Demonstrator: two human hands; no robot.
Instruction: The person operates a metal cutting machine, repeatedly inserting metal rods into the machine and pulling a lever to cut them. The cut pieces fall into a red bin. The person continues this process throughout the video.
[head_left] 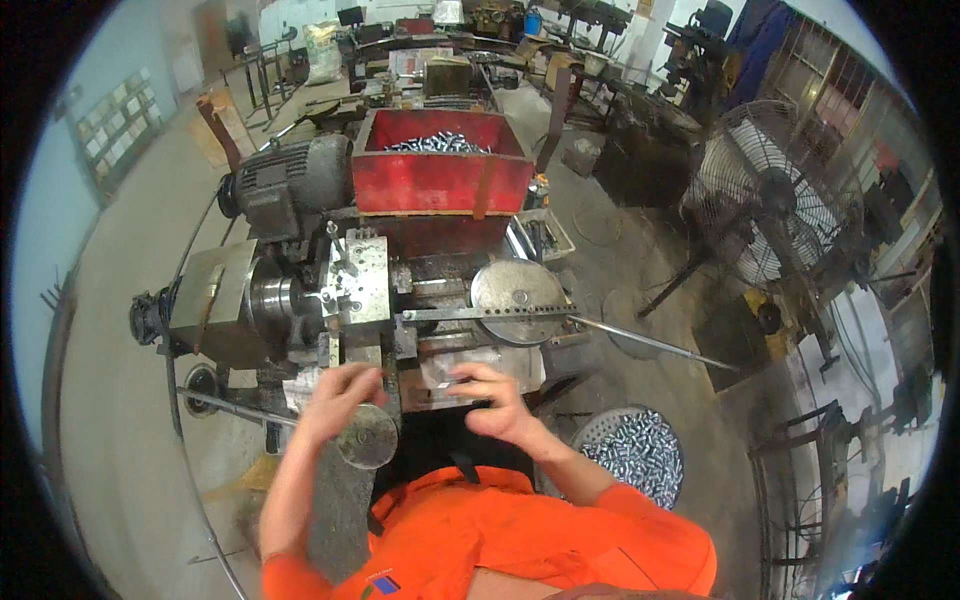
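Through the head camera I look down past an orange garment onto a greasy lathe-like machine (pixel 358 300), which stands straight ahead of the person, just beyond both hands. The left hand (pixel 345 395) is at the machine's near edge, its fingers curled inward and pointing right; I cannot tell from here whether they close on anything. Below that wrist, a round disc (pixel 367 442) shows at the near side. The right hand (pixel 492 402) hangs to the right, palm turned toward the left one, fingers parted and loosely bent, and I see nothing in its grasp. Just beyond it lies a pale sheet (pixel 440 368) at the front of the machine.

On the machine I make out a chuck (pixel 272 302) at left, a bright metal block (pixel 370 270) in the middle and, at right, a round plate (pixel 515 283) with a drilled bar (pixel 450 313) across it. A long rod (pixel 655 343) runs from the bar to the right. Behind sits a red bin (pixel 440 185) holding small shiny metal parts (pixel 438 144), with a motor (pixel 295 180) to its left. More such parts fill a round basin (pixel 603 425) near the right elbow. Farther right stands a caged fan (pixel 775 190).
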